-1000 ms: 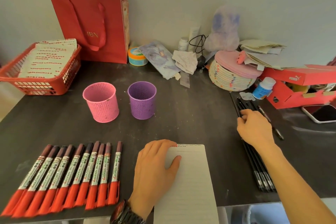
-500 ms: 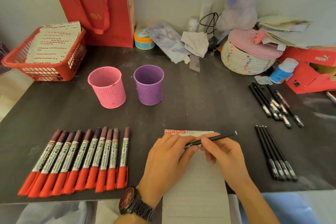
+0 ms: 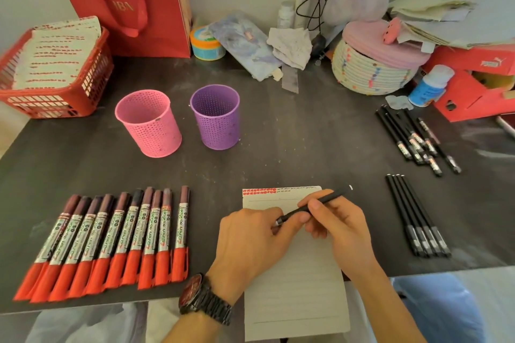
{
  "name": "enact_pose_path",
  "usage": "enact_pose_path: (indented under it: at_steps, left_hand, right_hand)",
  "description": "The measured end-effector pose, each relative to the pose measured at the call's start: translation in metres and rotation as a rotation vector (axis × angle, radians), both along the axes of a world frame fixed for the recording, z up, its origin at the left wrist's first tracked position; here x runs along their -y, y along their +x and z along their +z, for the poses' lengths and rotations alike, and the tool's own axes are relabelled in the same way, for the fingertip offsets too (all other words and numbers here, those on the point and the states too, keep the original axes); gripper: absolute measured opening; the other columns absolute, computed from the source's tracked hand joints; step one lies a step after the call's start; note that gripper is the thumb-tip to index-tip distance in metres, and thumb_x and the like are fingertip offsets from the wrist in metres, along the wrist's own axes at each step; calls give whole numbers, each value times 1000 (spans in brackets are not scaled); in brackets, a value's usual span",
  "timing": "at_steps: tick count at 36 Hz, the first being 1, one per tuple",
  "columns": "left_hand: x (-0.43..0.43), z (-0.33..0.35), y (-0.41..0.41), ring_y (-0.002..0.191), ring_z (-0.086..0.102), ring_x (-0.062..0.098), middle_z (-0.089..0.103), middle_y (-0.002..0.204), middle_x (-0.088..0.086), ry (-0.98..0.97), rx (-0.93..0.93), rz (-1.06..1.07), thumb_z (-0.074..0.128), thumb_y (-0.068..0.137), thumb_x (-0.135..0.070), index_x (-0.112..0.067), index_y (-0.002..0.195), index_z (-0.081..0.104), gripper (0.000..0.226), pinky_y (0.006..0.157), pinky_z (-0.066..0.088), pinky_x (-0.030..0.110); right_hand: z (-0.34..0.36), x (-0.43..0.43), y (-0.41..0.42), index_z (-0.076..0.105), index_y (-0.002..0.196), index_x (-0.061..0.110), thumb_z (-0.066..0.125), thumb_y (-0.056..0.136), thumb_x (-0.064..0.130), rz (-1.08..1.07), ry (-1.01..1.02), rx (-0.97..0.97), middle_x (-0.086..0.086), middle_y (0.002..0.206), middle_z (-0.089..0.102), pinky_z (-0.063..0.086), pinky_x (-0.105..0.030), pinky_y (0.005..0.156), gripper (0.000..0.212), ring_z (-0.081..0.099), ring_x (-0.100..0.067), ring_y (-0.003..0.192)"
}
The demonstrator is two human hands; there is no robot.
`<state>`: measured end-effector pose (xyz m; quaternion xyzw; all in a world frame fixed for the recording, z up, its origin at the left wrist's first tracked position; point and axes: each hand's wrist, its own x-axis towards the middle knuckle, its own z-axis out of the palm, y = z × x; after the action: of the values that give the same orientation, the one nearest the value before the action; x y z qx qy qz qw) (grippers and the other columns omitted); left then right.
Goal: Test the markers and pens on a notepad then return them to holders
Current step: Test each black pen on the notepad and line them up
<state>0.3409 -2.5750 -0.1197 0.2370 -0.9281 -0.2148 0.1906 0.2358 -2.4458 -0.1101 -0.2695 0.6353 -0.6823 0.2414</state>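
- Your right hand (image 3: 344, 227) pinches the black pen (image 3: 320, 202) above the notepad (image 3: 295, 287); your left hand (image 3: 250, 239) pinches its lower end.
- Ten red markers (image 3: 111, 239) lie left; beyond stand one pink holder (image 3: 149, 127), one purple holder (image 3: 217, 120).

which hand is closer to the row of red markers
Left. The left hand sits just right of the red markers, pinching the black pen; the right hand holds it farther right.

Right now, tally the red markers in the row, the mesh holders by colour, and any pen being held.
Red markers: 10
Pink holder: 1
Purple holder: 1
Black pen, held: 1
Total: 13
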Motion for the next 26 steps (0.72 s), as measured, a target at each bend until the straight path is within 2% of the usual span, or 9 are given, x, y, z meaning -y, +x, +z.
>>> enact_pose_path:
  at_steps: [3, 5, 8, 10, 14, 16, 18, 21, 26]
  left_hand:
    - [0, 0, 2, 38, 29, 6, 27, 42, -12, -6, -17, -6, 23, 86, -84, -28, 56, 24, 64, 43, 19, 20]
    - [0, 0, 3, 42, 29, 4, 25, 46, -15, -36, -76, 7, 30, 87, -82, -31, 60, 25, 59, 43, 19, 17]
    - [0, -4, 3, 57, 33, 5, 29, 59, -19, -92, -178, -1, 42, 91, -72, -33, 67, 30, 48, 51, 24, 13]
    - [1, -7, 1, 68, 35, 5, 36, 69, -20, -96, -194, -17, 50, 91, -64, -32, 70, 33, 41, 60, 30, 16]
    - [3, -9, 0, 86, 46, 3, 54, 91, -20, -41, -133, 0, 54, 90, -58, -35, 79, 33, 32, 78, 36, 18]
    - [4, -9, 0, 98, 49, 2, 59, 107, -19, -18, -123, 6, 57, 88, -53, -37, 83, 28, 34, 87, 36, 19]
    - [4, -10, 0, 106, 49, 3, 60, 115, -17, -9, -117, 4, 64, 86, -47, -36, 85, 25, 41, 88, 37, 20]
    - [3, -11, 0, 106, 53, 6, 62, 115, -15, -26, -90, -9, 69, 83, -43, -36, 86, 24, 45, 89, 36, 20]
    - [4, -12, 0, 106, 49, 0, 60, 108, -21, -46, -31, -2, 61, 83, -53, -41, 87, 22, 41, 91, 32, 19]
  right_hand:
    - [0, -2, -2, 73, 88, 14, 53, 96, 17, -64, -59, 27, -5, 60, 62, 43, -20, 50, 21, 55, -16, 52]
    - [1, -5, -6, 70, 84, 13, 52, 96, 21, -168, -134, 146, -10, 55, 56, 40, -24, 47, 23, 49, -19, 46]
    - [3, -6, -15, 64, 81, 16, 52, 97, 27, -287, -194, 336, -9, 52, 51, 36, -26, 42, 23, 43, -20, 41]
    - [4, -5, -19, 60, 75, 21, 54, 100, 23, -320, -212, 385, -7, 52, 51, 34, -25, 39, 25, 43, -19, 38]
    - [9, 2, -25, 53, 69, 20, 55, 100, 17, -305, -179, 303, -9, 52, 51, 34, -25, 36, 31, 45, -21, 37]
    - [14, 7, -29, 58, 72, 18, 54, 100, 14, -256, -131, 267, -13, 57, 57, 38, -27, 38, 28, 50, -23, 39]
    - [20, 14, -35, 67, 79, 16, 55, 99, 15, -192, -77, 234, -17, 65, 65, 46, -28, 41, 23, 57, -24, 45]
    - [25, 28, -42, 70, 77, 17, 63, 96, 28, -155, 32, 98, -14, 66, 68, 51, -28, 45, 22, 64, -23, 50]
    - [14, 41, -49, 59, 69, 26, 67, 96, 35, -208, 194, -168, -8, 57, 66, 47, -22, 42, 29, 62, -18, 43]
